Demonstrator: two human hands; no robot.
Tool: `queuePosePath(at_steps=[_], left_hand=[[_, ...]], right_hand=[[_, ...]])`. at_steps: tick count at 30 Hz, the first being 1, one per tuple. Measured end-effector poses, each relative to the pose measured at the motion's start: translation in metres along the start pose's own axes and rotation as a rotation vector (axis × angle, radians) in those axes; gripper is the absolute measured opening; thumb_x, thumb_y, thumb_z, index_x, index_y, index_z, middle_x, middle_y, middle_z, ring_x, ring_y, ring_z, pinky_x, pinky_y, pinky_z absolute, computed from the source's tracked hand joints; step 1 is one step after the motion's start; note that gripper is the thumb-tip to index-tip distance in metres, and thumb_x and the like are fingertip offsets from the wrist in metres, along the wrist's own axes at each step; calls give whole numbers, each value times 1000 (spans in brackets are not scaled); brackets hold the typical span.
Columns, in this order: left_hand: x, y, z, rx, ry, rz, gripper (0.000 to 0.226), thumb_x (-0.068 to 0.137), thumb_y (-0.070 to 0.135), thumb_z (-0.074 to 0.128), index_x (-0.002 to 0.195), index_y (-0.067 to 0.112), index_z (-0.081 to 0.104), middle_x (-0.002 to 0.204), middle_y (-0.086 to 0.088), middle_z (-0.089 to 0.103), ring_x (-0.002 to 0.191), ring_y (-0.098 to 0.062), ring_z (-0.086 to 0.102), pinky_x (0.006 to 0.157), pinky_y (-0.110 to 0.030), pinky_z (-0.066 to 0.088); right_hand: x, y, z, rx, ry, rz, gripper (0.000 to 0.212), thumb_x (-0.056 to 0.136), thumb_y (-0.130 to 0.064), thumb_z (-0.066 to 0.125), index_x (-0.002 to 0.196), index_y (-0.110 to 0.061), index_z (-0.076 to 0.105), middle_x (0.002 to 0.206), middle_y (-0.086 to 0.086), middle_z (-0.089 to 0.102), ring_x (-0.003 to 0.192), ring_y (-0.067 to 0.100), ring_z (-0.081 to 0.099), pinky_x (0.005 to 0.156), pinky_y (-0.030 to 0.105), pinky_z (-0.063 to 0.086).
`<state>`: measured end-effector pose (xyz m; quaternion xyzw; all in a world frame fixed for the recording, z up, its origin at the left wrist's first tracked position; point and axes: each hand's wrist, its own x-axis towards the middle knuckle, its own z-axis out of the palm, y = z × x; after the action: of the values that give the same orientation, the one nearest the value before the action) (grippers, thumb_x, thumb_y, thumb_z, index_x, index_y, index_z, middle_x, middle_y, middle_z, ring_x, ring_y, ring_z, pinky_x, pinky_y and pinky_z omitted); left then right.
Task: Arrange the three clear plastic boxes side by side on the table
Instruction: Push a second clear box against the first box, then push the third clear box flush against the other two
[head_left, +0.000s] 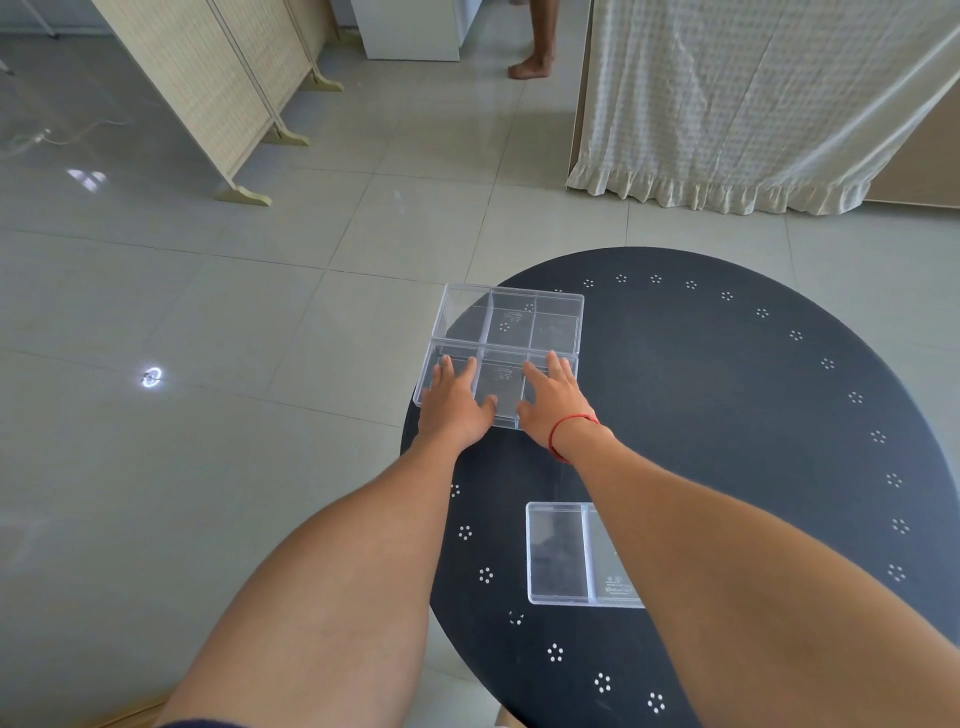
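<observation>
Both hands, left (457, 402) and right (553, 400), lie flat with fingers spread on the nearer clear divided box (501, 382). A matching box (511, 317) touches it at twelve o'clock. A third box (569, 553) lies well apart at six, on the round black table (753, 415).

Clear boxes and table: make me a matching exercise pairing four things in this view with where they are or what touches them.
Things
1. far box
2. middle box
3. near box
4. red string

Places
A. around the right wrist
B. under both hands
C. partly hidden by the right forearm
D. overhanging the far left edge of the black table

Pairs: 1-D, 2-B, 3-C, 4-A. The left hand and right hand lie flat on it.
</observation>
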<state>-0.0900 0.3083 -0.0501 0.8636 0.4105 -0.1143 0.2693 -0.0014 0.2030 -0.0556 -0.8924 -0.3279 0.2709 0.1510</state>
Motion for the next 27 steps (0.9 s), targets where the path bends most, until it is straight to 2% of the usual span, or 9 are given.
queuePosePath(at_steps=[3, 5, 8, 13, 18, 22, 27], left_hand=[[-13, 5, 1, -24, 71, 29, 61, 100, 38, 45, 154, 25, 20, 165, -6, 2, 152, -25, -2, 121, -45, 12], [-27, 12, 6, -59, 76, 43, 58, 100, 35, 44, 153, 23, 23, 165, -6, 4, 152, -24, -2, 121, -45, 11], [-59, 27, 25, -88, 67, 54, 56, 100, 34, 45, 153, 22, 27, 165, -6, 6, 152, -25, 0, 121, -45, 13], [-115, 53, 71, -47, 47, 103, 61, 100, 37, 43, 154, 19, 22, 164, -10, 7, 152, -24, 0, 122, -43, 4], [-153, 58, 100, -24, -19, 85, 69, 98, 45, 43, 155, 22, 14, 165, -9, -2, 152, -23, -6, 122, -41, 2], [-159, 53, 107, 52, -97, 80, 76, 94, 43, 54, 155, 22, 14, 164, -12, -9, 152, -28, -9, 122, -42, 4], [-157, 41, 104, 85, -62, 102, 74, 96, 40, 51, 155, 20, 10, 164, -12, -8, 152, -28, -8, 121, -43, 5]], right_hand=[[-12, 8, -3, 14, 32, -16, 58, 99, -18, 46, 153, -18, 24, 164, 11, 5, 153, 29, -1, 122, 39, 16], [-26, 18, -4, 46, 33, 10, 56, 98, -18, 47, 150, -18, 29, 165, 9, 6, 153, 30, 2, 122, 40, 17], [-54, 37, -9, 44, 17, 52, 58, 99, -22, 48, 152, -17, 26, 165, 14, 5, 153, 32, 3, 123, 42, 14], [-109, 78, -16, 18, -13, 127, 62, 98, -28, 47, 154, -15, 22, 164, 15, 3, 153, 31, 3, 123, 45, 16], [-154, 113, 0, 22, -72, 126, 74, 94, -32, 53, 155, -14, 16, 164, 15, 0, 153, 32, -2, 122, 42, 13], [-162, 117, 9, -79, -124, 60, 83, 88, -34, 61, 155, -15, 15, 164, 15, 3, 152, 36, -4, 123, 45, 11], [-165, 110, 17, -73, -88, 56, 81, 91, -34, 61, 155, -18, 15, 165, 14, 1, 152, 33, -5, 123, 43, 12]])
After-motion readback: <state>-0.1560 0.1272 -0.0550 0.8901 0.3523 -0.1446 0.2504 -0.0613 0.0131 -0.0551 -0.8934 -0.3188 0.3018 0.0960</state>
